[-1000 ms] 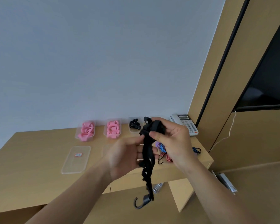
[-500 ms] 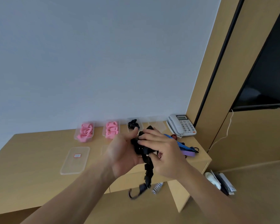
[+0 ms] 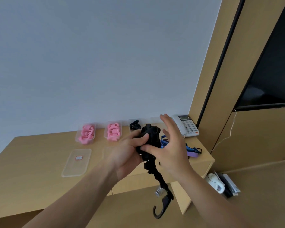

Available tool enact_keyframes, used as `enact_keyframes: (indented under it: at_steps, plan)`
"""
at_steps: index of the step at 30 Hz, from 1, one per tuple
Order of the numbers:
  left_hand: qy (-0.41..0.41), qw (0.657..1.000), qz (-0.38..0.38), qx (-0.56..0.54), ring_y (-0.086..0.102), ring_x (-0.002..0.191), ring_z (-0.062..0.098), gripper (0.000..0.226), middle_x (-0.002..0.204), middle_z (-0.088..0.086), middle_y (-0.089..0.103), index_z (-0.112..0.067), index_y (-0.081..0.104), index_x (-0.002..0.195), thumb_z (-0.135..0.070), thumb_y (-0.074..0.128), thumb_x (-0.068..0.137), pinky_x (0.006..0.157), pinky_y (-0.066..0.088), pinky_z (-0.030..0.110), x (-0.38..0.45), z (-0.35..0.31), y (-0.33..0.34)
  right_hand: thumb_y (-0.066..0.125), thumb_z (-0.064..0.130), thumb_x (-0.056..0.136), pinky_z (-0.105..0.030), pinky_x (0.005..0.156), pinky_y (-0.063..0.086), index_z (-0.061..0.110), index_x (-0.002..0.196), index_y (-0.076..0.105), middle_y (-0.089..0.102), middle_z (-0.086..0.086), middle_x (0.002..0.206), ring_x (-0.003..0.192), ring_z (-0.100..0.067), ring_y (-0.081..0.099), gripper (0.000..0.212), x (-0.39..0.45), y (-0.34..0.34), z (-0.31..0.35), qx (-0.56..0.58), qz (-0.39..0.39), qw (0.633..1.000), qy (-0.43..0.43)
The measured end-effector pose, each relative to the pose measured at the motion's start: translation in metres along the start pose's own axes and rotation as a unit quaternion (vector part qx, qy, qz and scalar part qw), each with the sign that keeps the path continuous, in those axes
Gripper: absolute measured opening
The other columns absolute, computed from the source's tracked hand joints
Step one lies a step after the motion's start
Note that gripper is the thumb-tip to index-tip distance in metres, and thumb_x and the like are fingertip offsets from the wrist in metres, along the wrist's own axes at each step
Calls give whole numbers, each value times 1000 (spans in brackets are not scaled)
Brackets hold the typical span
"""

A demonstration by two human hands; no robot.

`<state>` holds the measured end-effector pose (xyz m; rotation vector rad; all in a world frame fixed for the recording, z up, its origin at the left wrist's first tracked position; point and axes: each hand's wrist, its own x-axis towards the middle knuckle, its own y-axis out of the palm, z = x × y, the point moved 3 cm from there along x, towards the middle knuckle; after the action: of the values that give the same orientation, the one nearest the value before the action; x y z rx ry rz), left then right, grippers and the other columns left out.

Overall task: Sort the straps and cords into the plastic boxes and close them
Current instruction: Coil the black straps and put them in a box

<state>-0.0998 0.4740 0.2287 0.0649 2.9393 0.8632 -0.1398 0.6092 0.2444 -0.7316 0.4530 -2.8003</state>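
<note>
My left hand (image 3: 130, 150) grips a bunched black bungee cord (image 3: 150, 137) above the wooden desk (image 3: 31, 162). The cord's tail hangs down past the desk's front edge and ends in a black hook (image 3: 161, 207). My right hand (image 3: 169, 145) is beside the bundle with its fingers spread and its thumb touching the cord. Two clear plastic boxes (image 3: 85, 134) (image 3: 113, 131) with pink straps stand at the back. A third box (image 3: 135, 125) holds a black cord. Blue and purple straps (image 3: 192, 151) lie at the desk's right end.
A clear lid (image 3: 76, 162) with a red label lies flat on the desk, left of my hands. A white telephone (image 3: 186, 125) sits at the back right corner. Below the desk's right end lie a white object (image 3: 215, 182) and some papers.
My right hand has opened its fingers and lifted off the bundle. The black cord is gathered tighter in my left hand, and its hooked tail hangs lower and to the right.
</note>
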Motion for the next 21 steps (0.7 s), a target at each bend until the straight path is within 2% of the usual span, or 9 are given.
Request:
enact_keyframes:
  at_steps: [2,5,8,10,12,14,16,18,21]
  plan:
    - [-1,1000,10,-7,63,123,35,33,134,21,64,-5,63,132,-7,55,100,88,56,38,-1,1,1,96,29,62,-27,108,41,35,144,47,47,20,146,135,-4,44,97,1,1,-6,30,50,995,80]
    - [0,1000,11,8,67,116,34,35,129,24,66,-2,61,132,-2,51,99,84,58,38,0,2,1,91,20,69,-24,92,51,30,116,69,73,14,112,111,-7,65,53,6,3,-10,91,136,983,79]
    - [2,1000,-1,2,70,109,34,41,127,25,66,-1,54,137,2,50,97,79,58,39,2,2,-1,91,16,67,-27,91,53,27,109,70,75,10,104,104,-7,68,48,7,1,-9,100,129,986,46]
    - [-3,999,30,10,65,120,34,41,134,25,62,1,55,137,-2,46,97,89,57,39,1,-1,2,92,17,64,-23,85,55,27,106,70,75,10,101,99,-8,70,48,8,0,-9,108,117,987,32]
    - [-12,998,63,0,60,128,32,43,138,23,60,2,59,135,-12,47,96,99,54,38,-1,-2,3,93,17,63,-23,80,57,29,104,70,76,8,100,97,-9,72,49,10,-1,-9,129,103,986,38]
    - [-16,998,55,-15,62,124,33,47,139,19,61,-3,63,133,-30,54,95,101,53,39,-2,0,1,92,16,62,-24,76,58,31,101,71,77,4,99,96,-12,73,47,13,-4,-9,183,92,976,71]
    - [-4,999,17,48,65,120,35,56,135,15,65,-16,67,132,-56,50,96,100,49,43,-1,4,-7,92,13,63,-34,79,60,29,99,74,77,-3,101,98,-20,74,44,14,-4,-7,248,94,958,111]
    - [-13,992,2,129,62,123,38,73,131,16,67,-23,66,133,-76,34,93,107,41,48,-1,11,-13,91,13,63,-52,86,58,22,98,75,77,-10,103,99,-31,74,40,15,-4,-8,312,99,934,144]
    - [-85,987,24,137,65,118,35,91,119,20,71,-13,71,125,-86,33,84,107,40,48,-3,25,-17,90,11,64,-68,86,51,17,100,72,76,-13,101,94,-41,72,40,16,-6,-8,332,72,929,148]
